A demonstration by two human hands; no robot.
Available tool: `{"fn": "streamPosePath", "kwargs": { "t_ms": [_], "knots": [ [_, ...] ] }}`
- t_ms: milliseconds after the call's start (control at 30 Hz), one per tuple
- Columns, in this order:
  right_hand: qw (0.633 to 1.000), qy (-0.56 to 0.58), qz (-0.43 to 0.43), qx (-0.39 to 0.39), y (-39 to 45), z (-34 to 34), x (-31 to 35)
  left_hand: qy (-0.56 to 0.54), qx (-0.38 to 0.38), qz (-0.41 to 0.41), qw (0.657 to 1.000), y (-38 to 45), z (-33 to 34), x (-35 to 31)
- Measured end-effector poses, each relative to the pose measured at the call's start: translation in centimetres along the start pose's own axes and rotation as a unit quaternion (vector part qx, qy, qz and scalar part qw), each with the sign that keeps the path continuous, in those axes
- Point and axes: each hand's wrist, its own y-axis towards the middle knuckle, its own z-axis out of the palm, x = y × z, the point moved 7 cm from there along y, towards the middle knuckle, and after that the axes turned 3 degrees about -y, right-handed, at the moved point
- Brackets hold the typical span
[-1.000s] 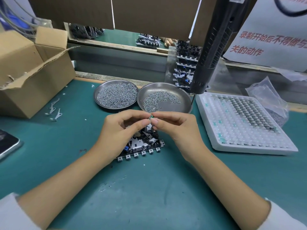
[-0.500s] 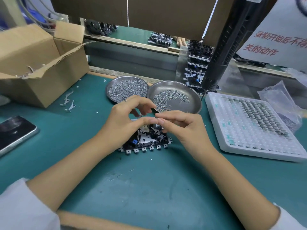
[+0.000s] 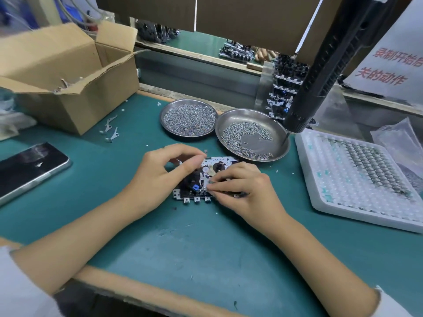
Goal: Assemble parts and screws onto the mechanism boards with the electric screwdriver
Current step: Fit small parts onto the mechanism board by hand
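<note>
At centre frame, on the green mat (image 3: 206, 248), the mechanism board (image 3: 201, 179) lay flat under both your hands. Your left hand (image 3: 164, 172) curled over its left end, thumb and fingers pinching a small part there; which part, I could not tell. Your right hand (image 3: 242, 191) pinched something tiny against the board's near right edge. Just behind, two steel dishes of screws sat side by side: full dish (image 3: 188, 120), sparser dish (image 3: 251, 136). Electric screwdriver (image 3: 320, 72) hung unheld at upper right, tip over the sparser dish's rim. White parts tray (image 3: 357, 179) right; cardboard box (image 3: 66, 72) upper left; phone (image 3: 29, 168) at left edge.
</note>
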Motion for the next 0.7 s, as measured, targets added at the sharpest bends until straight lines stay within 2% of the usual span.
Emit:
{"fn": "streamPosePath", "kwargs": {
  "t_ms": [200,367,533,700],
  "knots": [
    [0.999,-0.032,-0.030,-0.002,0.1,0.0,0.3,0.056,-0.018,0.045,0.997,-0.3,0.1,-0.4],
    [0.996,-0.062,-0.058,0.018,0.0,0.0,0.7,0.111,0.018,0.107,0.988,-0.8,0.9,-1.0],
    [1.000,-0.009,-0.011,0.022,0.2,-0.1,0.3,0.243,0.080,0.151,0.955,-1.3,2.4,-1.1],
    [0.999,0.034,0.024,0.018,0.3,-0.2,0.0,0.240,0.068,0.133,0.959,-1.3,2.6,-0.9]
  ]
}}
